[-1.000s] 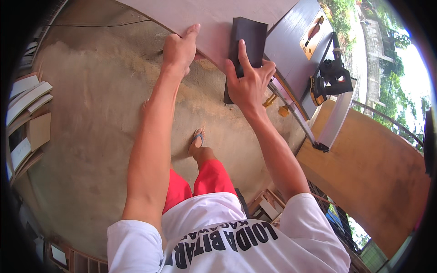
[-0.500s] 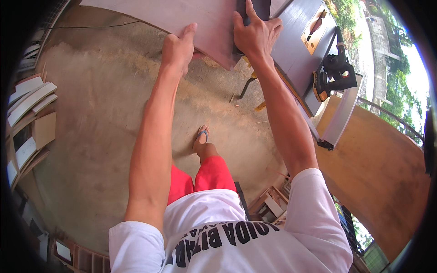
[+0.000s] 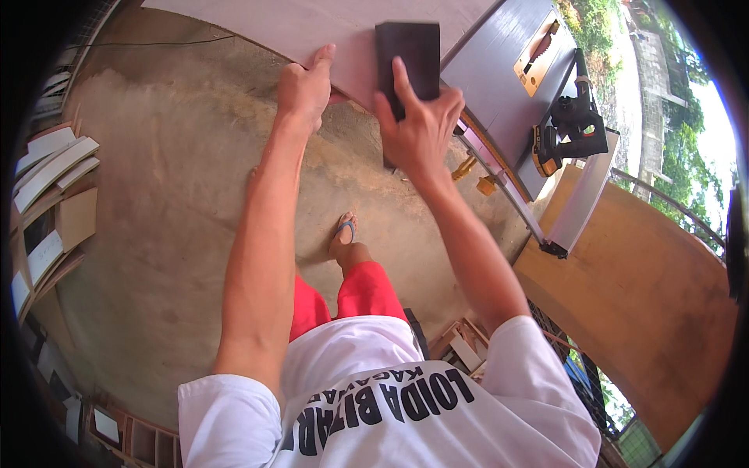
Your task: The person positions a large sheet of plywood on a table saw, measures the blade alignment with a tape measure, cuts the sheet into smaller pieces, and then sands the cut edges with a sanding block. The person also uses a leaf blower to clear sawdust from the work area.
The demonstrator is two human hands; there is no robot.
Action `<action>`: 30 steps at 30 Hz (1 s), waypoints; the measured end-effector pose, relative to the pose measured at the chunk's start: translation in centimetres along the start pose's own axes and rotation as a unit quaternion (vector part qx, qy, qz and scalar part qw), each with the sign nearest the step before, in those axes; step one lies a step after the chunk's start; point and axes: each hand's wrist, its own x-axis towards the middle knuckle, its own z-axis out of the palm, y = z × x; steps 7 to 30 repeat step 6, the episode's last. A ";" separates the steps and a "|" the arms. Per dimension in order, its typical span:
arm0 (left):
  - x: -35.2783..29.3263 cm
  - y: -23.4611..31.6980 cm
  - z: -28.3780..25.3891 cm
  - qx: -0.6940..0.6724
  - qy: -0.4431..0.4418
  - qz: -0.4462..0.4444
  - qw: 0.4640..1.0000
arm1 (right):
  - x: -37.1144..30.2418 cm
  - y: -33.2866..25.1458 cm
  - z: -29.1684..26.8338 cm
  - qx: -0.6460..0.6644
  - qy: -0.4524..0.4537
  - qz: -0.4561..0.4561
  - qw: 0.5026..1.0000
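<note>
A large pale pinkish board (image 3: 312, 23) lies at the top of the view, its near edge toward me. My left hand (image 3: 304, 93) grips that edge, thumb on the upper face and fingers curled underneath. On the board's near right corner, my right hand (image 3: 421, 125) presses a dark rectangular sheet of sandpaper (image 3: 417, 51) with the index finger stretched over it. The other fingers are partly bent, and the hand covers the lower part of the sandpaper.
Right of the board stands a table saw (image 3: 499, 70) with its blade (image 3: 544, 43) raised. A black cordless power tool (image 3: 577, 125) sits at its right edge. A brown panel (image 3: 640, 288) leans at the right. Board offcuts (image 3: 55, 179) are stacked at the left, above the concrete floor (image 3: 156, 257).
My right hand has drawn the dark sandpaper left and toward me over the board's corner. My left hand keeps its grip in nearly the same place.
</note>
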 end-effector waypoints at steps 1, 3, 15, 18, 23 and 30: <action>0.3 -0.2 -0.2 0.011 -0.009 -0.006 1.000 | 2.3 0.2 0.3 -0.028 -0.007 0.012 1.000; 1.1 -0.8 -0.1 0.027 -0.024 -0.013 0.999 | 8.3 -0.4 -0.2 -0.014 -0.040 0.109 0.993; 0.7 0.1 -0.1 0.027 -0.020 0.006 0.999 | 11.3 -2.2 -2.6 0.053 -0.132 0.210 0.967; 0.7 0.1 -0.1 0.027 -0.020 0.006 0.999 | 11.3 -2.2 -2.6 0.053 -0.132 0.210 0.967; 0.7 0.1 -0.1 0.027 -0.020 0.006 0.999 | 11.3 -2.2 -2.6 0.053 -0.132 0.210 0.967; 0.7 0.1 -0.1 0.027 -0.020 0.006 0.999 | 11.3 -2.2 -2.6 0.053 -0.132 0.210 0.967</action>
